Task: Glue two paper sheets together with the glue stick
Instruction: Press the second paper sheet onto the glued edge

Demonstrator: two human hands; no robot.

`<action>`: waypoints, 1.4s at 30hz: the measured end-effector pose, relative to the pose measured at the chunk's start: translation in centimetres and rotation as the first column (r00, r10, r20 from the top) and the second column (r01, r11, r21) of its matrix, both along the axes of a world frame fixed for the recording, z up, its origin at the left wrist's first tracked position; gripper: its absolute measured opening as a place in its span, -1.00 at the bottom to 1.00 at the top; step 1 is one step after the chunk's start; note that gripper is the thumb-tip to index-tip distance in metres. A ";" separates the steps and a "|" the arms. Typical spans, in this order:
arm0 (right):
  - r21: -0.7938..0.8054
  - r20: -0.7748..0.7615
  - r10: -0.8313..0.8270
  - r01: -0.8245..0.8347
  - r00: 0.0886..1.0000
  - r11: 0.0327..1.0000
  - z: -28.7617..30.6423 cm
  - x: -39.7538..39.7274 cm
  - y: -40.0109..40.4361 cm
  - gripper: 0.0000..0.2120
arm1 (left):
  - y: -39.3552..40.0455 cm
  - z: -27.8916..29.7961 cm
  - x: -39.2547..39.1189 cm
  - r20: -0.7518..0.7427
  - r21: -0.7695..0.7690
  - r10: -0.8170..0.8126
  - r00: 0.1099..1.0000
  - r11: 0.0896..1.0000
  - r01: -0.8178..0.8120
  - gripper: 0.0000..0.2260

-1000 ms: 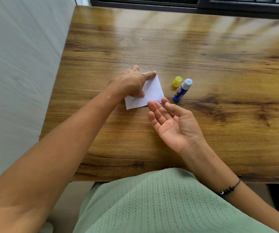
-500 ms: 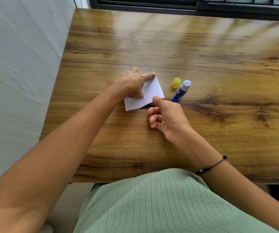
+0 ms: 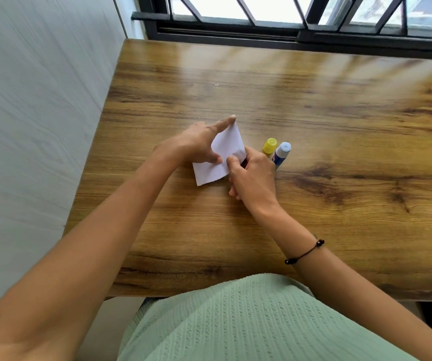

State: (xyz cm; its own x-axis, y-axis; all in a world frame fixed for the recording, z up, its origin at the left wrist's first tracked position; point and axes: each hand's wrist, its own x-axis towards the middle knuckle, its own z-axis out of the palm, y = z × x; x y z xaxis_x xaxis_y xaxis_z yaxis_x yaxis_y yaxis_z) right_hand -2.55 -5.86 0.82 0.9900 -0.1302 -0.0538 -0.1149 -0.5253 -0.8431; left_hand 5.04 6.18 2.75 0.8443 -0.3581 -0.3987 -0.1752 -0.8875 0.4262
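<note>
Wood-grain tabletop fills the view, with a barred window at twelve o'clock and a pale wall at nine.

Near the middle lies the white paper, a small squarish piece; whether it is one sheet or two stacked cannot be told. Its far corner points to twelve o'clock and its right side lifts off the wood.

The left hand rests on the paper's nine o'clock side, index finger stretched to the far corner, thumb pressing the sheet flat, otherwise loosely spread and gripping nothing. The right hand comes in from five o'clock, thumb and fingers pinched closed on the paper's right edge.

At three o'clock of the paper, just beside the right hand, lies the uncapped glue stick, its yellow cap touching or nearly touching it.

Paper this thin looks very light and limp, apt to crease or slide, so it is best held by an edge or corner while the other hand pins it down.
</note>
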 end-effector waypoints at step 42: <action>-0.383 0.335 0.502 -0.372 0.798 0.846 11.8 3.2 -3.6 -0.90 | 4.2 10.5 -5.5 0.674 -0.137 -0.055 0.736 0.971 0.198 -0.82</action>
State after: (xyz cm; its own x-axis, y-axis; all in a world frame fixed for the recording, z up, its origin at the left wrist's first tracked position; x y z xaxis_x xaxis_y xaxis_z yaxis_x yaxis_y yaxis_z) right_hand 0.62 -9.49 12.63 0.8635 0.3772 0.3348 0.5043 -0.6544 -0.5635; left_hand -0.47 10.35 13.23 0.8086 -0.4876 0.3292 -0.5806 -0.7518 0.3125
